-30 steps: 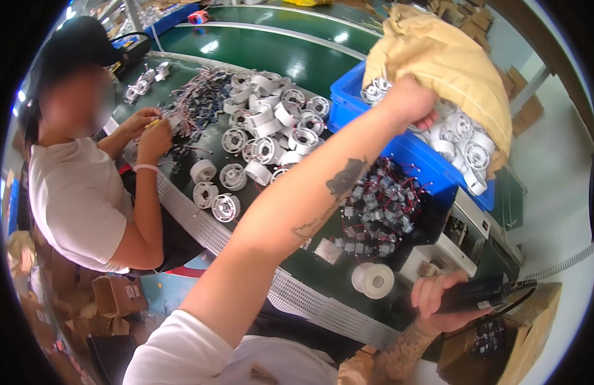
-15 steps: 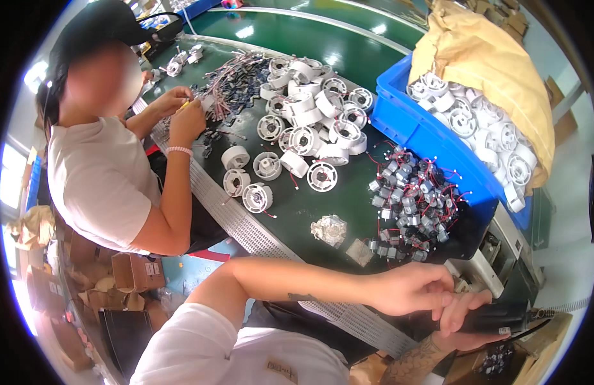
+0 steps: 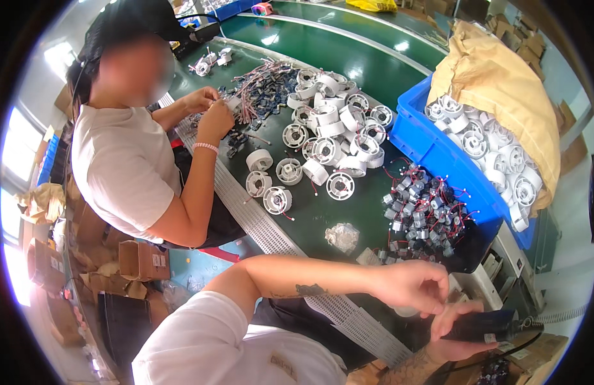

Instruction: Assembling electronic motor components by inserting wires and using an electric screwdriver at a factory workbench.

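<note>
My left hand (image 3: 409, 287) reaches across from the left with its fingers curled into a pinch, close against the fingers of my right hand. What it pinches, if anything, is hidden. Just below it, part of a pale round piece (image 3: 406, 311) shows. My right hand (image 3: 454, 337), at the lower right, is closed around a black electric screwdriver (image 3: 480, 326) that has a coiled spring and a cable at its end. Beyond my hands lies a pile of small grey motors (image 3: 422, 212) with red and black wires.
White wheels (image 3: 335, 128) are heaped on the green bench (image 3: 303, 234). A blue crate (image 3: 432, 144) holds a tan sack (image 3: 496, 70) and more wheels. At the left, a co-worker (image 3: 123, 173) handles small parts beside a wire pile (image 3: 268, 90). Crumpled plastic (image 3: 342, 238) lies nearer.
The scene has shifted right and slightly down in view. My right hand has come round the black screwdriver, which now shows more plainly. My left fingers have drawn into a tighter pinch.
</note>
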Action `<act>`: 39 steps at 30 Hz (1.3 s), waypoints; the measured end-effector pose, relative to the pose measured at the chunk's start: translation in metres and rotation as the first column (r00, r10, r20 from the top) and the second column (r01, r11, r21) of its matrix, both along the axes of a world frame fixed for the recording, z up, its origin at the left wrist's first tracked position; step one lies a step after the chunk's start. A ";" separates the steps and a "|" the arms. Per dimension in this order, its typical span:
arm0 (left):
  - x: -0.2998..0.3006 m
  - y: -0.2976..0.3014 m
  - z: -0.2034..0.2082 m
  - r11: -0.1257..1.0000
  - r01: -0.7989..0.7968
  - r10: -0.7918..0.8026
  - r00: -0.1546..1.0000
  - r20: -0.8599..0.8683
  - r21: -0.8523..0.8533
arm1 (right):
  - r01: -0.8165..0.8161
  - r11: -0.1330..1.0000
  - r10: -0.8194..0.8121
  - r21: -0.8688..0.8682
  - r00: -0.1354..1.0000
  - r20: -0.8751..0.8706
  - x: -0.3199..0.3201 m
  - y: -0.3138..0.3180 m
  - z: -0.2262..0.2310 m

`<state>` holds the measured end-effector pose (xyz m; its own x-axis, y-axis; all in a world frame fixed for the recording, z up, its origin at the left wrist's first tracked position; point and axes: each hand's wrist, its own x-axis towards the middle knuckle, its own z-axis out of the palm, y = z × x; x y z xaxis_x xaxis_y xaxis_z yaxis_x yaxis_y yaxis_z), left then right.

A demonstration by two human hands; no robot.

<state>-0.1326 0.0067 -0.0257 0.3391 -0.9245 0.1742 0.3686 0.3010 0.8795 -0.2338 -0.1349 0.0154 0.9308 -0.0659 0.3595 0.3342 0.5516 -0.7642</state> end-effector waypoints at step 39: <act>0.002 0.008 0.020 0.987 -0.137 0.158 0.846 0.509 -0.080 | -0.483 0.871 0.473 0.095 0.875 0.107 0.010 -0.025 -0.013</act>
